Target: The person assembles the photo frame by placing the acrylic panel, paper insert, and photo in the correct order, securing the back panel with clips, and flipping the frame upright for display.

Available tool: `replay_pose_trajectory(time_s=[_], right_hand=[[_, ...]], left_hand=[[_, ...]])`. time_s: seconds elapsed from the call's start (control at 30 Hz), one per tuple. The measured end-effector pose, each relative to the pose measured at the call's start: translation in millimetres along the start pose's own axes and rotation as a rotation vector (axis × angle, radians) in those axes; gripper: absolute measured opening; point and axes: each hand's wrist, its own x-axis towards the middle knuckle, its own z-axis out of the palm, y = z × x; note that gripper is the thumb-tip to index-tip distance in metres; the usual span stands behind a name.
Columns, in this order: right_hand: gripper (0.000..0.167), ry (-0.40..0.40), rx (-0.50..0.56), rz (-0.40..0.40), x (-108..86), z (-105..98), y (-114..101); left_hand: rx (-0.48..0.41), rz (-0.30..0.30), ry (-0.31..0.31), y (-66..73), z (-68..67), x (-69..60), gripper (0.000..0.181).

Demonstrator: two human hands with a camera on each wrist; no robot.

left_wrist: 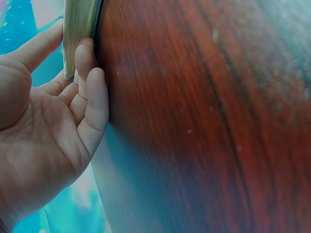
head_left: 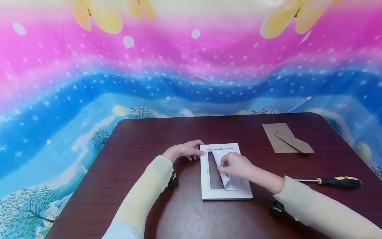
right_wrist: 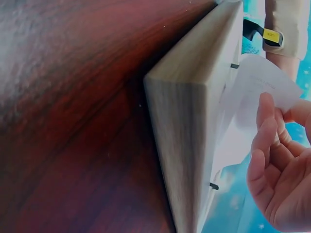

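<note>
A white picture frame (head_left: 204, 179) lies face down on the table, its wooden side and small black metal tabs showing in the right wrist view. My left hand (head_left: 188, 150) holds the frame at its upper left corner, thumb on top and fingers against the side edge. Over the frame's opening, my right hand (head_left: 237, 165) pinches the edge of a white paper sheet (right_wrist: 243, 121) between thumb and fingers. The sheet is lifted and bent, with faint print on it. Its right part still lies within the frame, partly hidden by the hand.
A brown backing board (head_left: 277, 142) with its fold-out stand lies at the back right of the dark wooden table (head_left: 143, 139). Near my right forearm is a screwdriver (head_left: 337, 181) with a black and yellow handle. A colourful cloth (head_left: 191, 73) hangs behind the table.
</note>
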Motion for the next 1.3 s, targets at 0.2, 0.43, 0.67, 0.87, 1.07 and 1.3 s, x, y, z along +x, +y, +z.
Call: replay_pose_trajectory(time_s=[0.2,0.43,0.67,0.87,1.07,1.3], right_hand=[[0.030,-0.026,-0.021,-0.022,2.5,6,0],[0.032,-0.036,-0.049,0.006,4.8,12,-2],[0.033,-0.043,-0.066,0.015,8.1,17,-3],[0.033,-0.057,-0.047,-0.036,7.6,20,-2],[0.034,-0.096,-0.010,-0.031,5.0,20,-3],[0.016,-0.014,-0.093,-0.114,2.5,17,2]], left_hand=[[-0.002,0.000,0.002,-0.3,0.1,0.8,0.035],[-0.003,-0.001,0.001,0.1,-0.9,1.0,0.036],[0.000,-0.002,0.001,0.4,-0.9,0.7,0.036],[0.006,-0.007,0.001,0.4,-0.5,0.0,0.035],[0.008,-0.011,0.003,1.1,-0.7,0.0,0.035],[0.003,-0.015,-0.003,1.8,-0.7,-0.5,0.036]])
